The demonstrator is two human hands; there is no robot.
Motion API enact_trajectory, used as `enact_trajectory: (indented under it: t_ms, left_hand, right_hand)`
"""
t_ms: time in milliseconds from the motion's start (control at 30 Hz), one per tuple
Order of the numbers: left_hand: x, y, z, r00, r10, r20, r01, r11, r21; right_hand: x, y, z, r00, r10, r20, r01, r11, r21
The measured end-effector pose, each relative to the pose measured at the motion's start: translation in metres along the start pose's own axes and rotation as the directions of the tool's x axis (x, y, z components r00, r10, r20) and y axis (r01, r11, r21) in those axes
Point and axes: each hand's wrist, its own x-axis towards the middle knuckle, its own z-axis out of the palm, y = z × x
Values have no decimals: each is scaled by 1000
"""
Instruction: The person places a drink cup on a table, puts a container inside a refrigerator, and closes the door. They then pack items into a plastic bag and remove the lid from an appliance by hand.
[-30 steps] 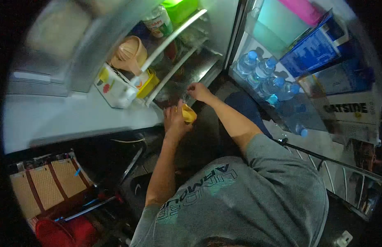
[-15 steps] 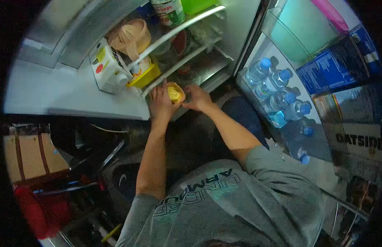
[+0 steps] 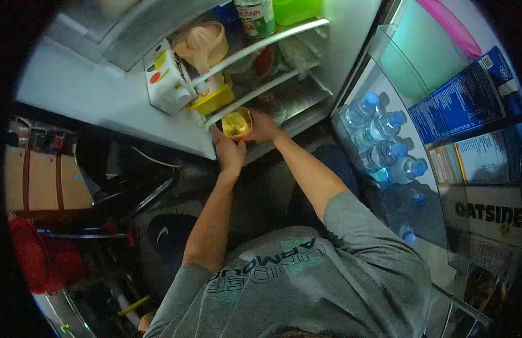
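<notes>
A small round bowl [image 3: 247,124] with a peach-brown side and something bright yellow inside is between my hands, at the front of the open fridge's lower shelves. Around its right side curl the fingers of my right hand [image 3: 263,128]. My left hand [image 3: 229,151] grips it from the lower left, thumb close to its near edge; some of the fingertips are hidden. What the yellow content is, I cannot make out. Just beyond the bowl is a yellow tub [image 3: 214,101] on the shelf.
A white carton [image 3: 166,79] and a peach citrus juicer [image 3: 202,44] stand on the shelf with a labelled jar [image 3: 255,17] and a green container [image 3: 296,10]. The open door [image 3: 427,211] at right holds several water bottles [image 3: 379,128] and a blue box [image 3: 458,96].
My right hand has closed in on the bowl's right side. My left hand has slid down toward its lower left. The view has shifted, so the fridge appears further right.
</notes>
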Motion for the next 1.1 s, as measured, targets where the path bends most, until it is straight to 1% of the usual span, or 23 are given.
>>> enact_trajectory:
  t_ms: [33, 67, 100, 133, 167, 200, 267, 300, 333, 367, 400, 433, 500, 567, 700, 767, 833, 900, 933, 1000, 1033, 1067, 1100]
  left_hand:
    - [2, -9, 7, 997, 59, -58, -61, 998, -25]
    - [5, -18, 16, 996, 54, -69, -56, 998, -25]
    - [7, -27, 24, 992, 65, -106, -62, 998, 26]
    - [5, -11, 12, 987, 77, -141, -66, 995, 78]
    - [0, 1, -6, 980, -142, 142, 158, 982, -102]
    - [-1, -6, -2, 980, -146, 135, 160, 981, -106]
    - [-3, -25, 12, 1000, -11, 19, 11, 1000, 3]
    - [-5, -18, 4, 1000, -18, 14, 18, 1000, 1]
    - [-9, -2, -11, 979, -134, 156, 143, 989, -48]
    - [-12, 7, -19, 924, -237, 301, 272, 959, -79]
    - [-12, 6, -17, 923, -244, 299, 280, 957, -82]
    - [-13, 3, -14, 938, -219, 270, 244, 968, -61]
    - [-12, -2, -6, 950, -201, 241, 217, 975, -42]
    - [-10, -6, -1, 958, -196, 211, 206, 978, -25]
    - [-11, -6, -5, 949, -205, 240, 230, 970, -83]
    - [-13, -11, -1, 972, -142, 188, 156, 986, -63]
    - [-15, -6, -4, 967, -177, 186, 192, 979, -66]
    - [-16, -1, -9, 960, -211, 182, 227, 971, -70]
    - [-17, 2, -13, 949, -243, 203, 266, 959, -95]
    - [-17, 1, -11, 933, -274, 232, 306, 945, -118]
    - [-16, -2, -8, 960, -207, 187, 224, 971, -76]
    - [-15, -3, -5, 980, -137, 146, 143, 989, -31]
    - [-14, 0, -7, 979, -138, 149, 144, 989, -33]
  right_hand:
    - [4, 5, 4, 1000, -10, 7, 10, 1000, -1]
    - [7, 10, 8, 997, 66, -40, -65, 998, 28]
    - [9, 14, 12, 986, 143, -86, -138, 988, 62]
    - [12, 7, 9, 988, 135, -81, -131, 990, 60]
    - [14, 2, 5, 982, 188, -27, -187, 981, 56]
    - [16, -6, -1, 970, 241, 25, -241, 969, 47]
    - [16, -24, -12, 976, 218, 20, -219, 973, 70]
    - [16, -28, -14, 980, 201, 10, -201, 975, 94]
    - [18, -25, -14, 980, 198, 17, -198, 976, 93]
    - [22, -21, -13, 990, 134, 35, -137, 983, 125]
    - [25, -15, -11, 996, 69, 51, -76, 985, 157]
    - [28, -1, -5, 996, 64, 55, -72, 986, 153]
    - [32, 25, 10, 988, 152, -15, -151, 988, 24]
    - [30, 39, 17, 992, 130, -3, -129, 990, 55]
    - [17, 24, 4, 992, 126, 20, -128, 986, 111]
    - [5, 5, -5, 989, 143, 32, -146, 979, 141]
    - [0, 13, -4, 987, 155, 43, -160, 975, 154]
    - [-2, 17, -5, 1000, 6, 15, -6, 999, 33]
    - [-5, 14, -8, 1000, 11, 18, -11, 999, 31]
    - [-15, 1, -19, 977, 174, 125, -187, 977, 102]
    - [-21, -10, -27, 976, 178, 126, -191, 976, 101]
    - [-27, -21, -36, 965, 228, 127, -239, 968, 75]
    - [-31, -26, -40, 952, 277, 127, -285, 957, 49]
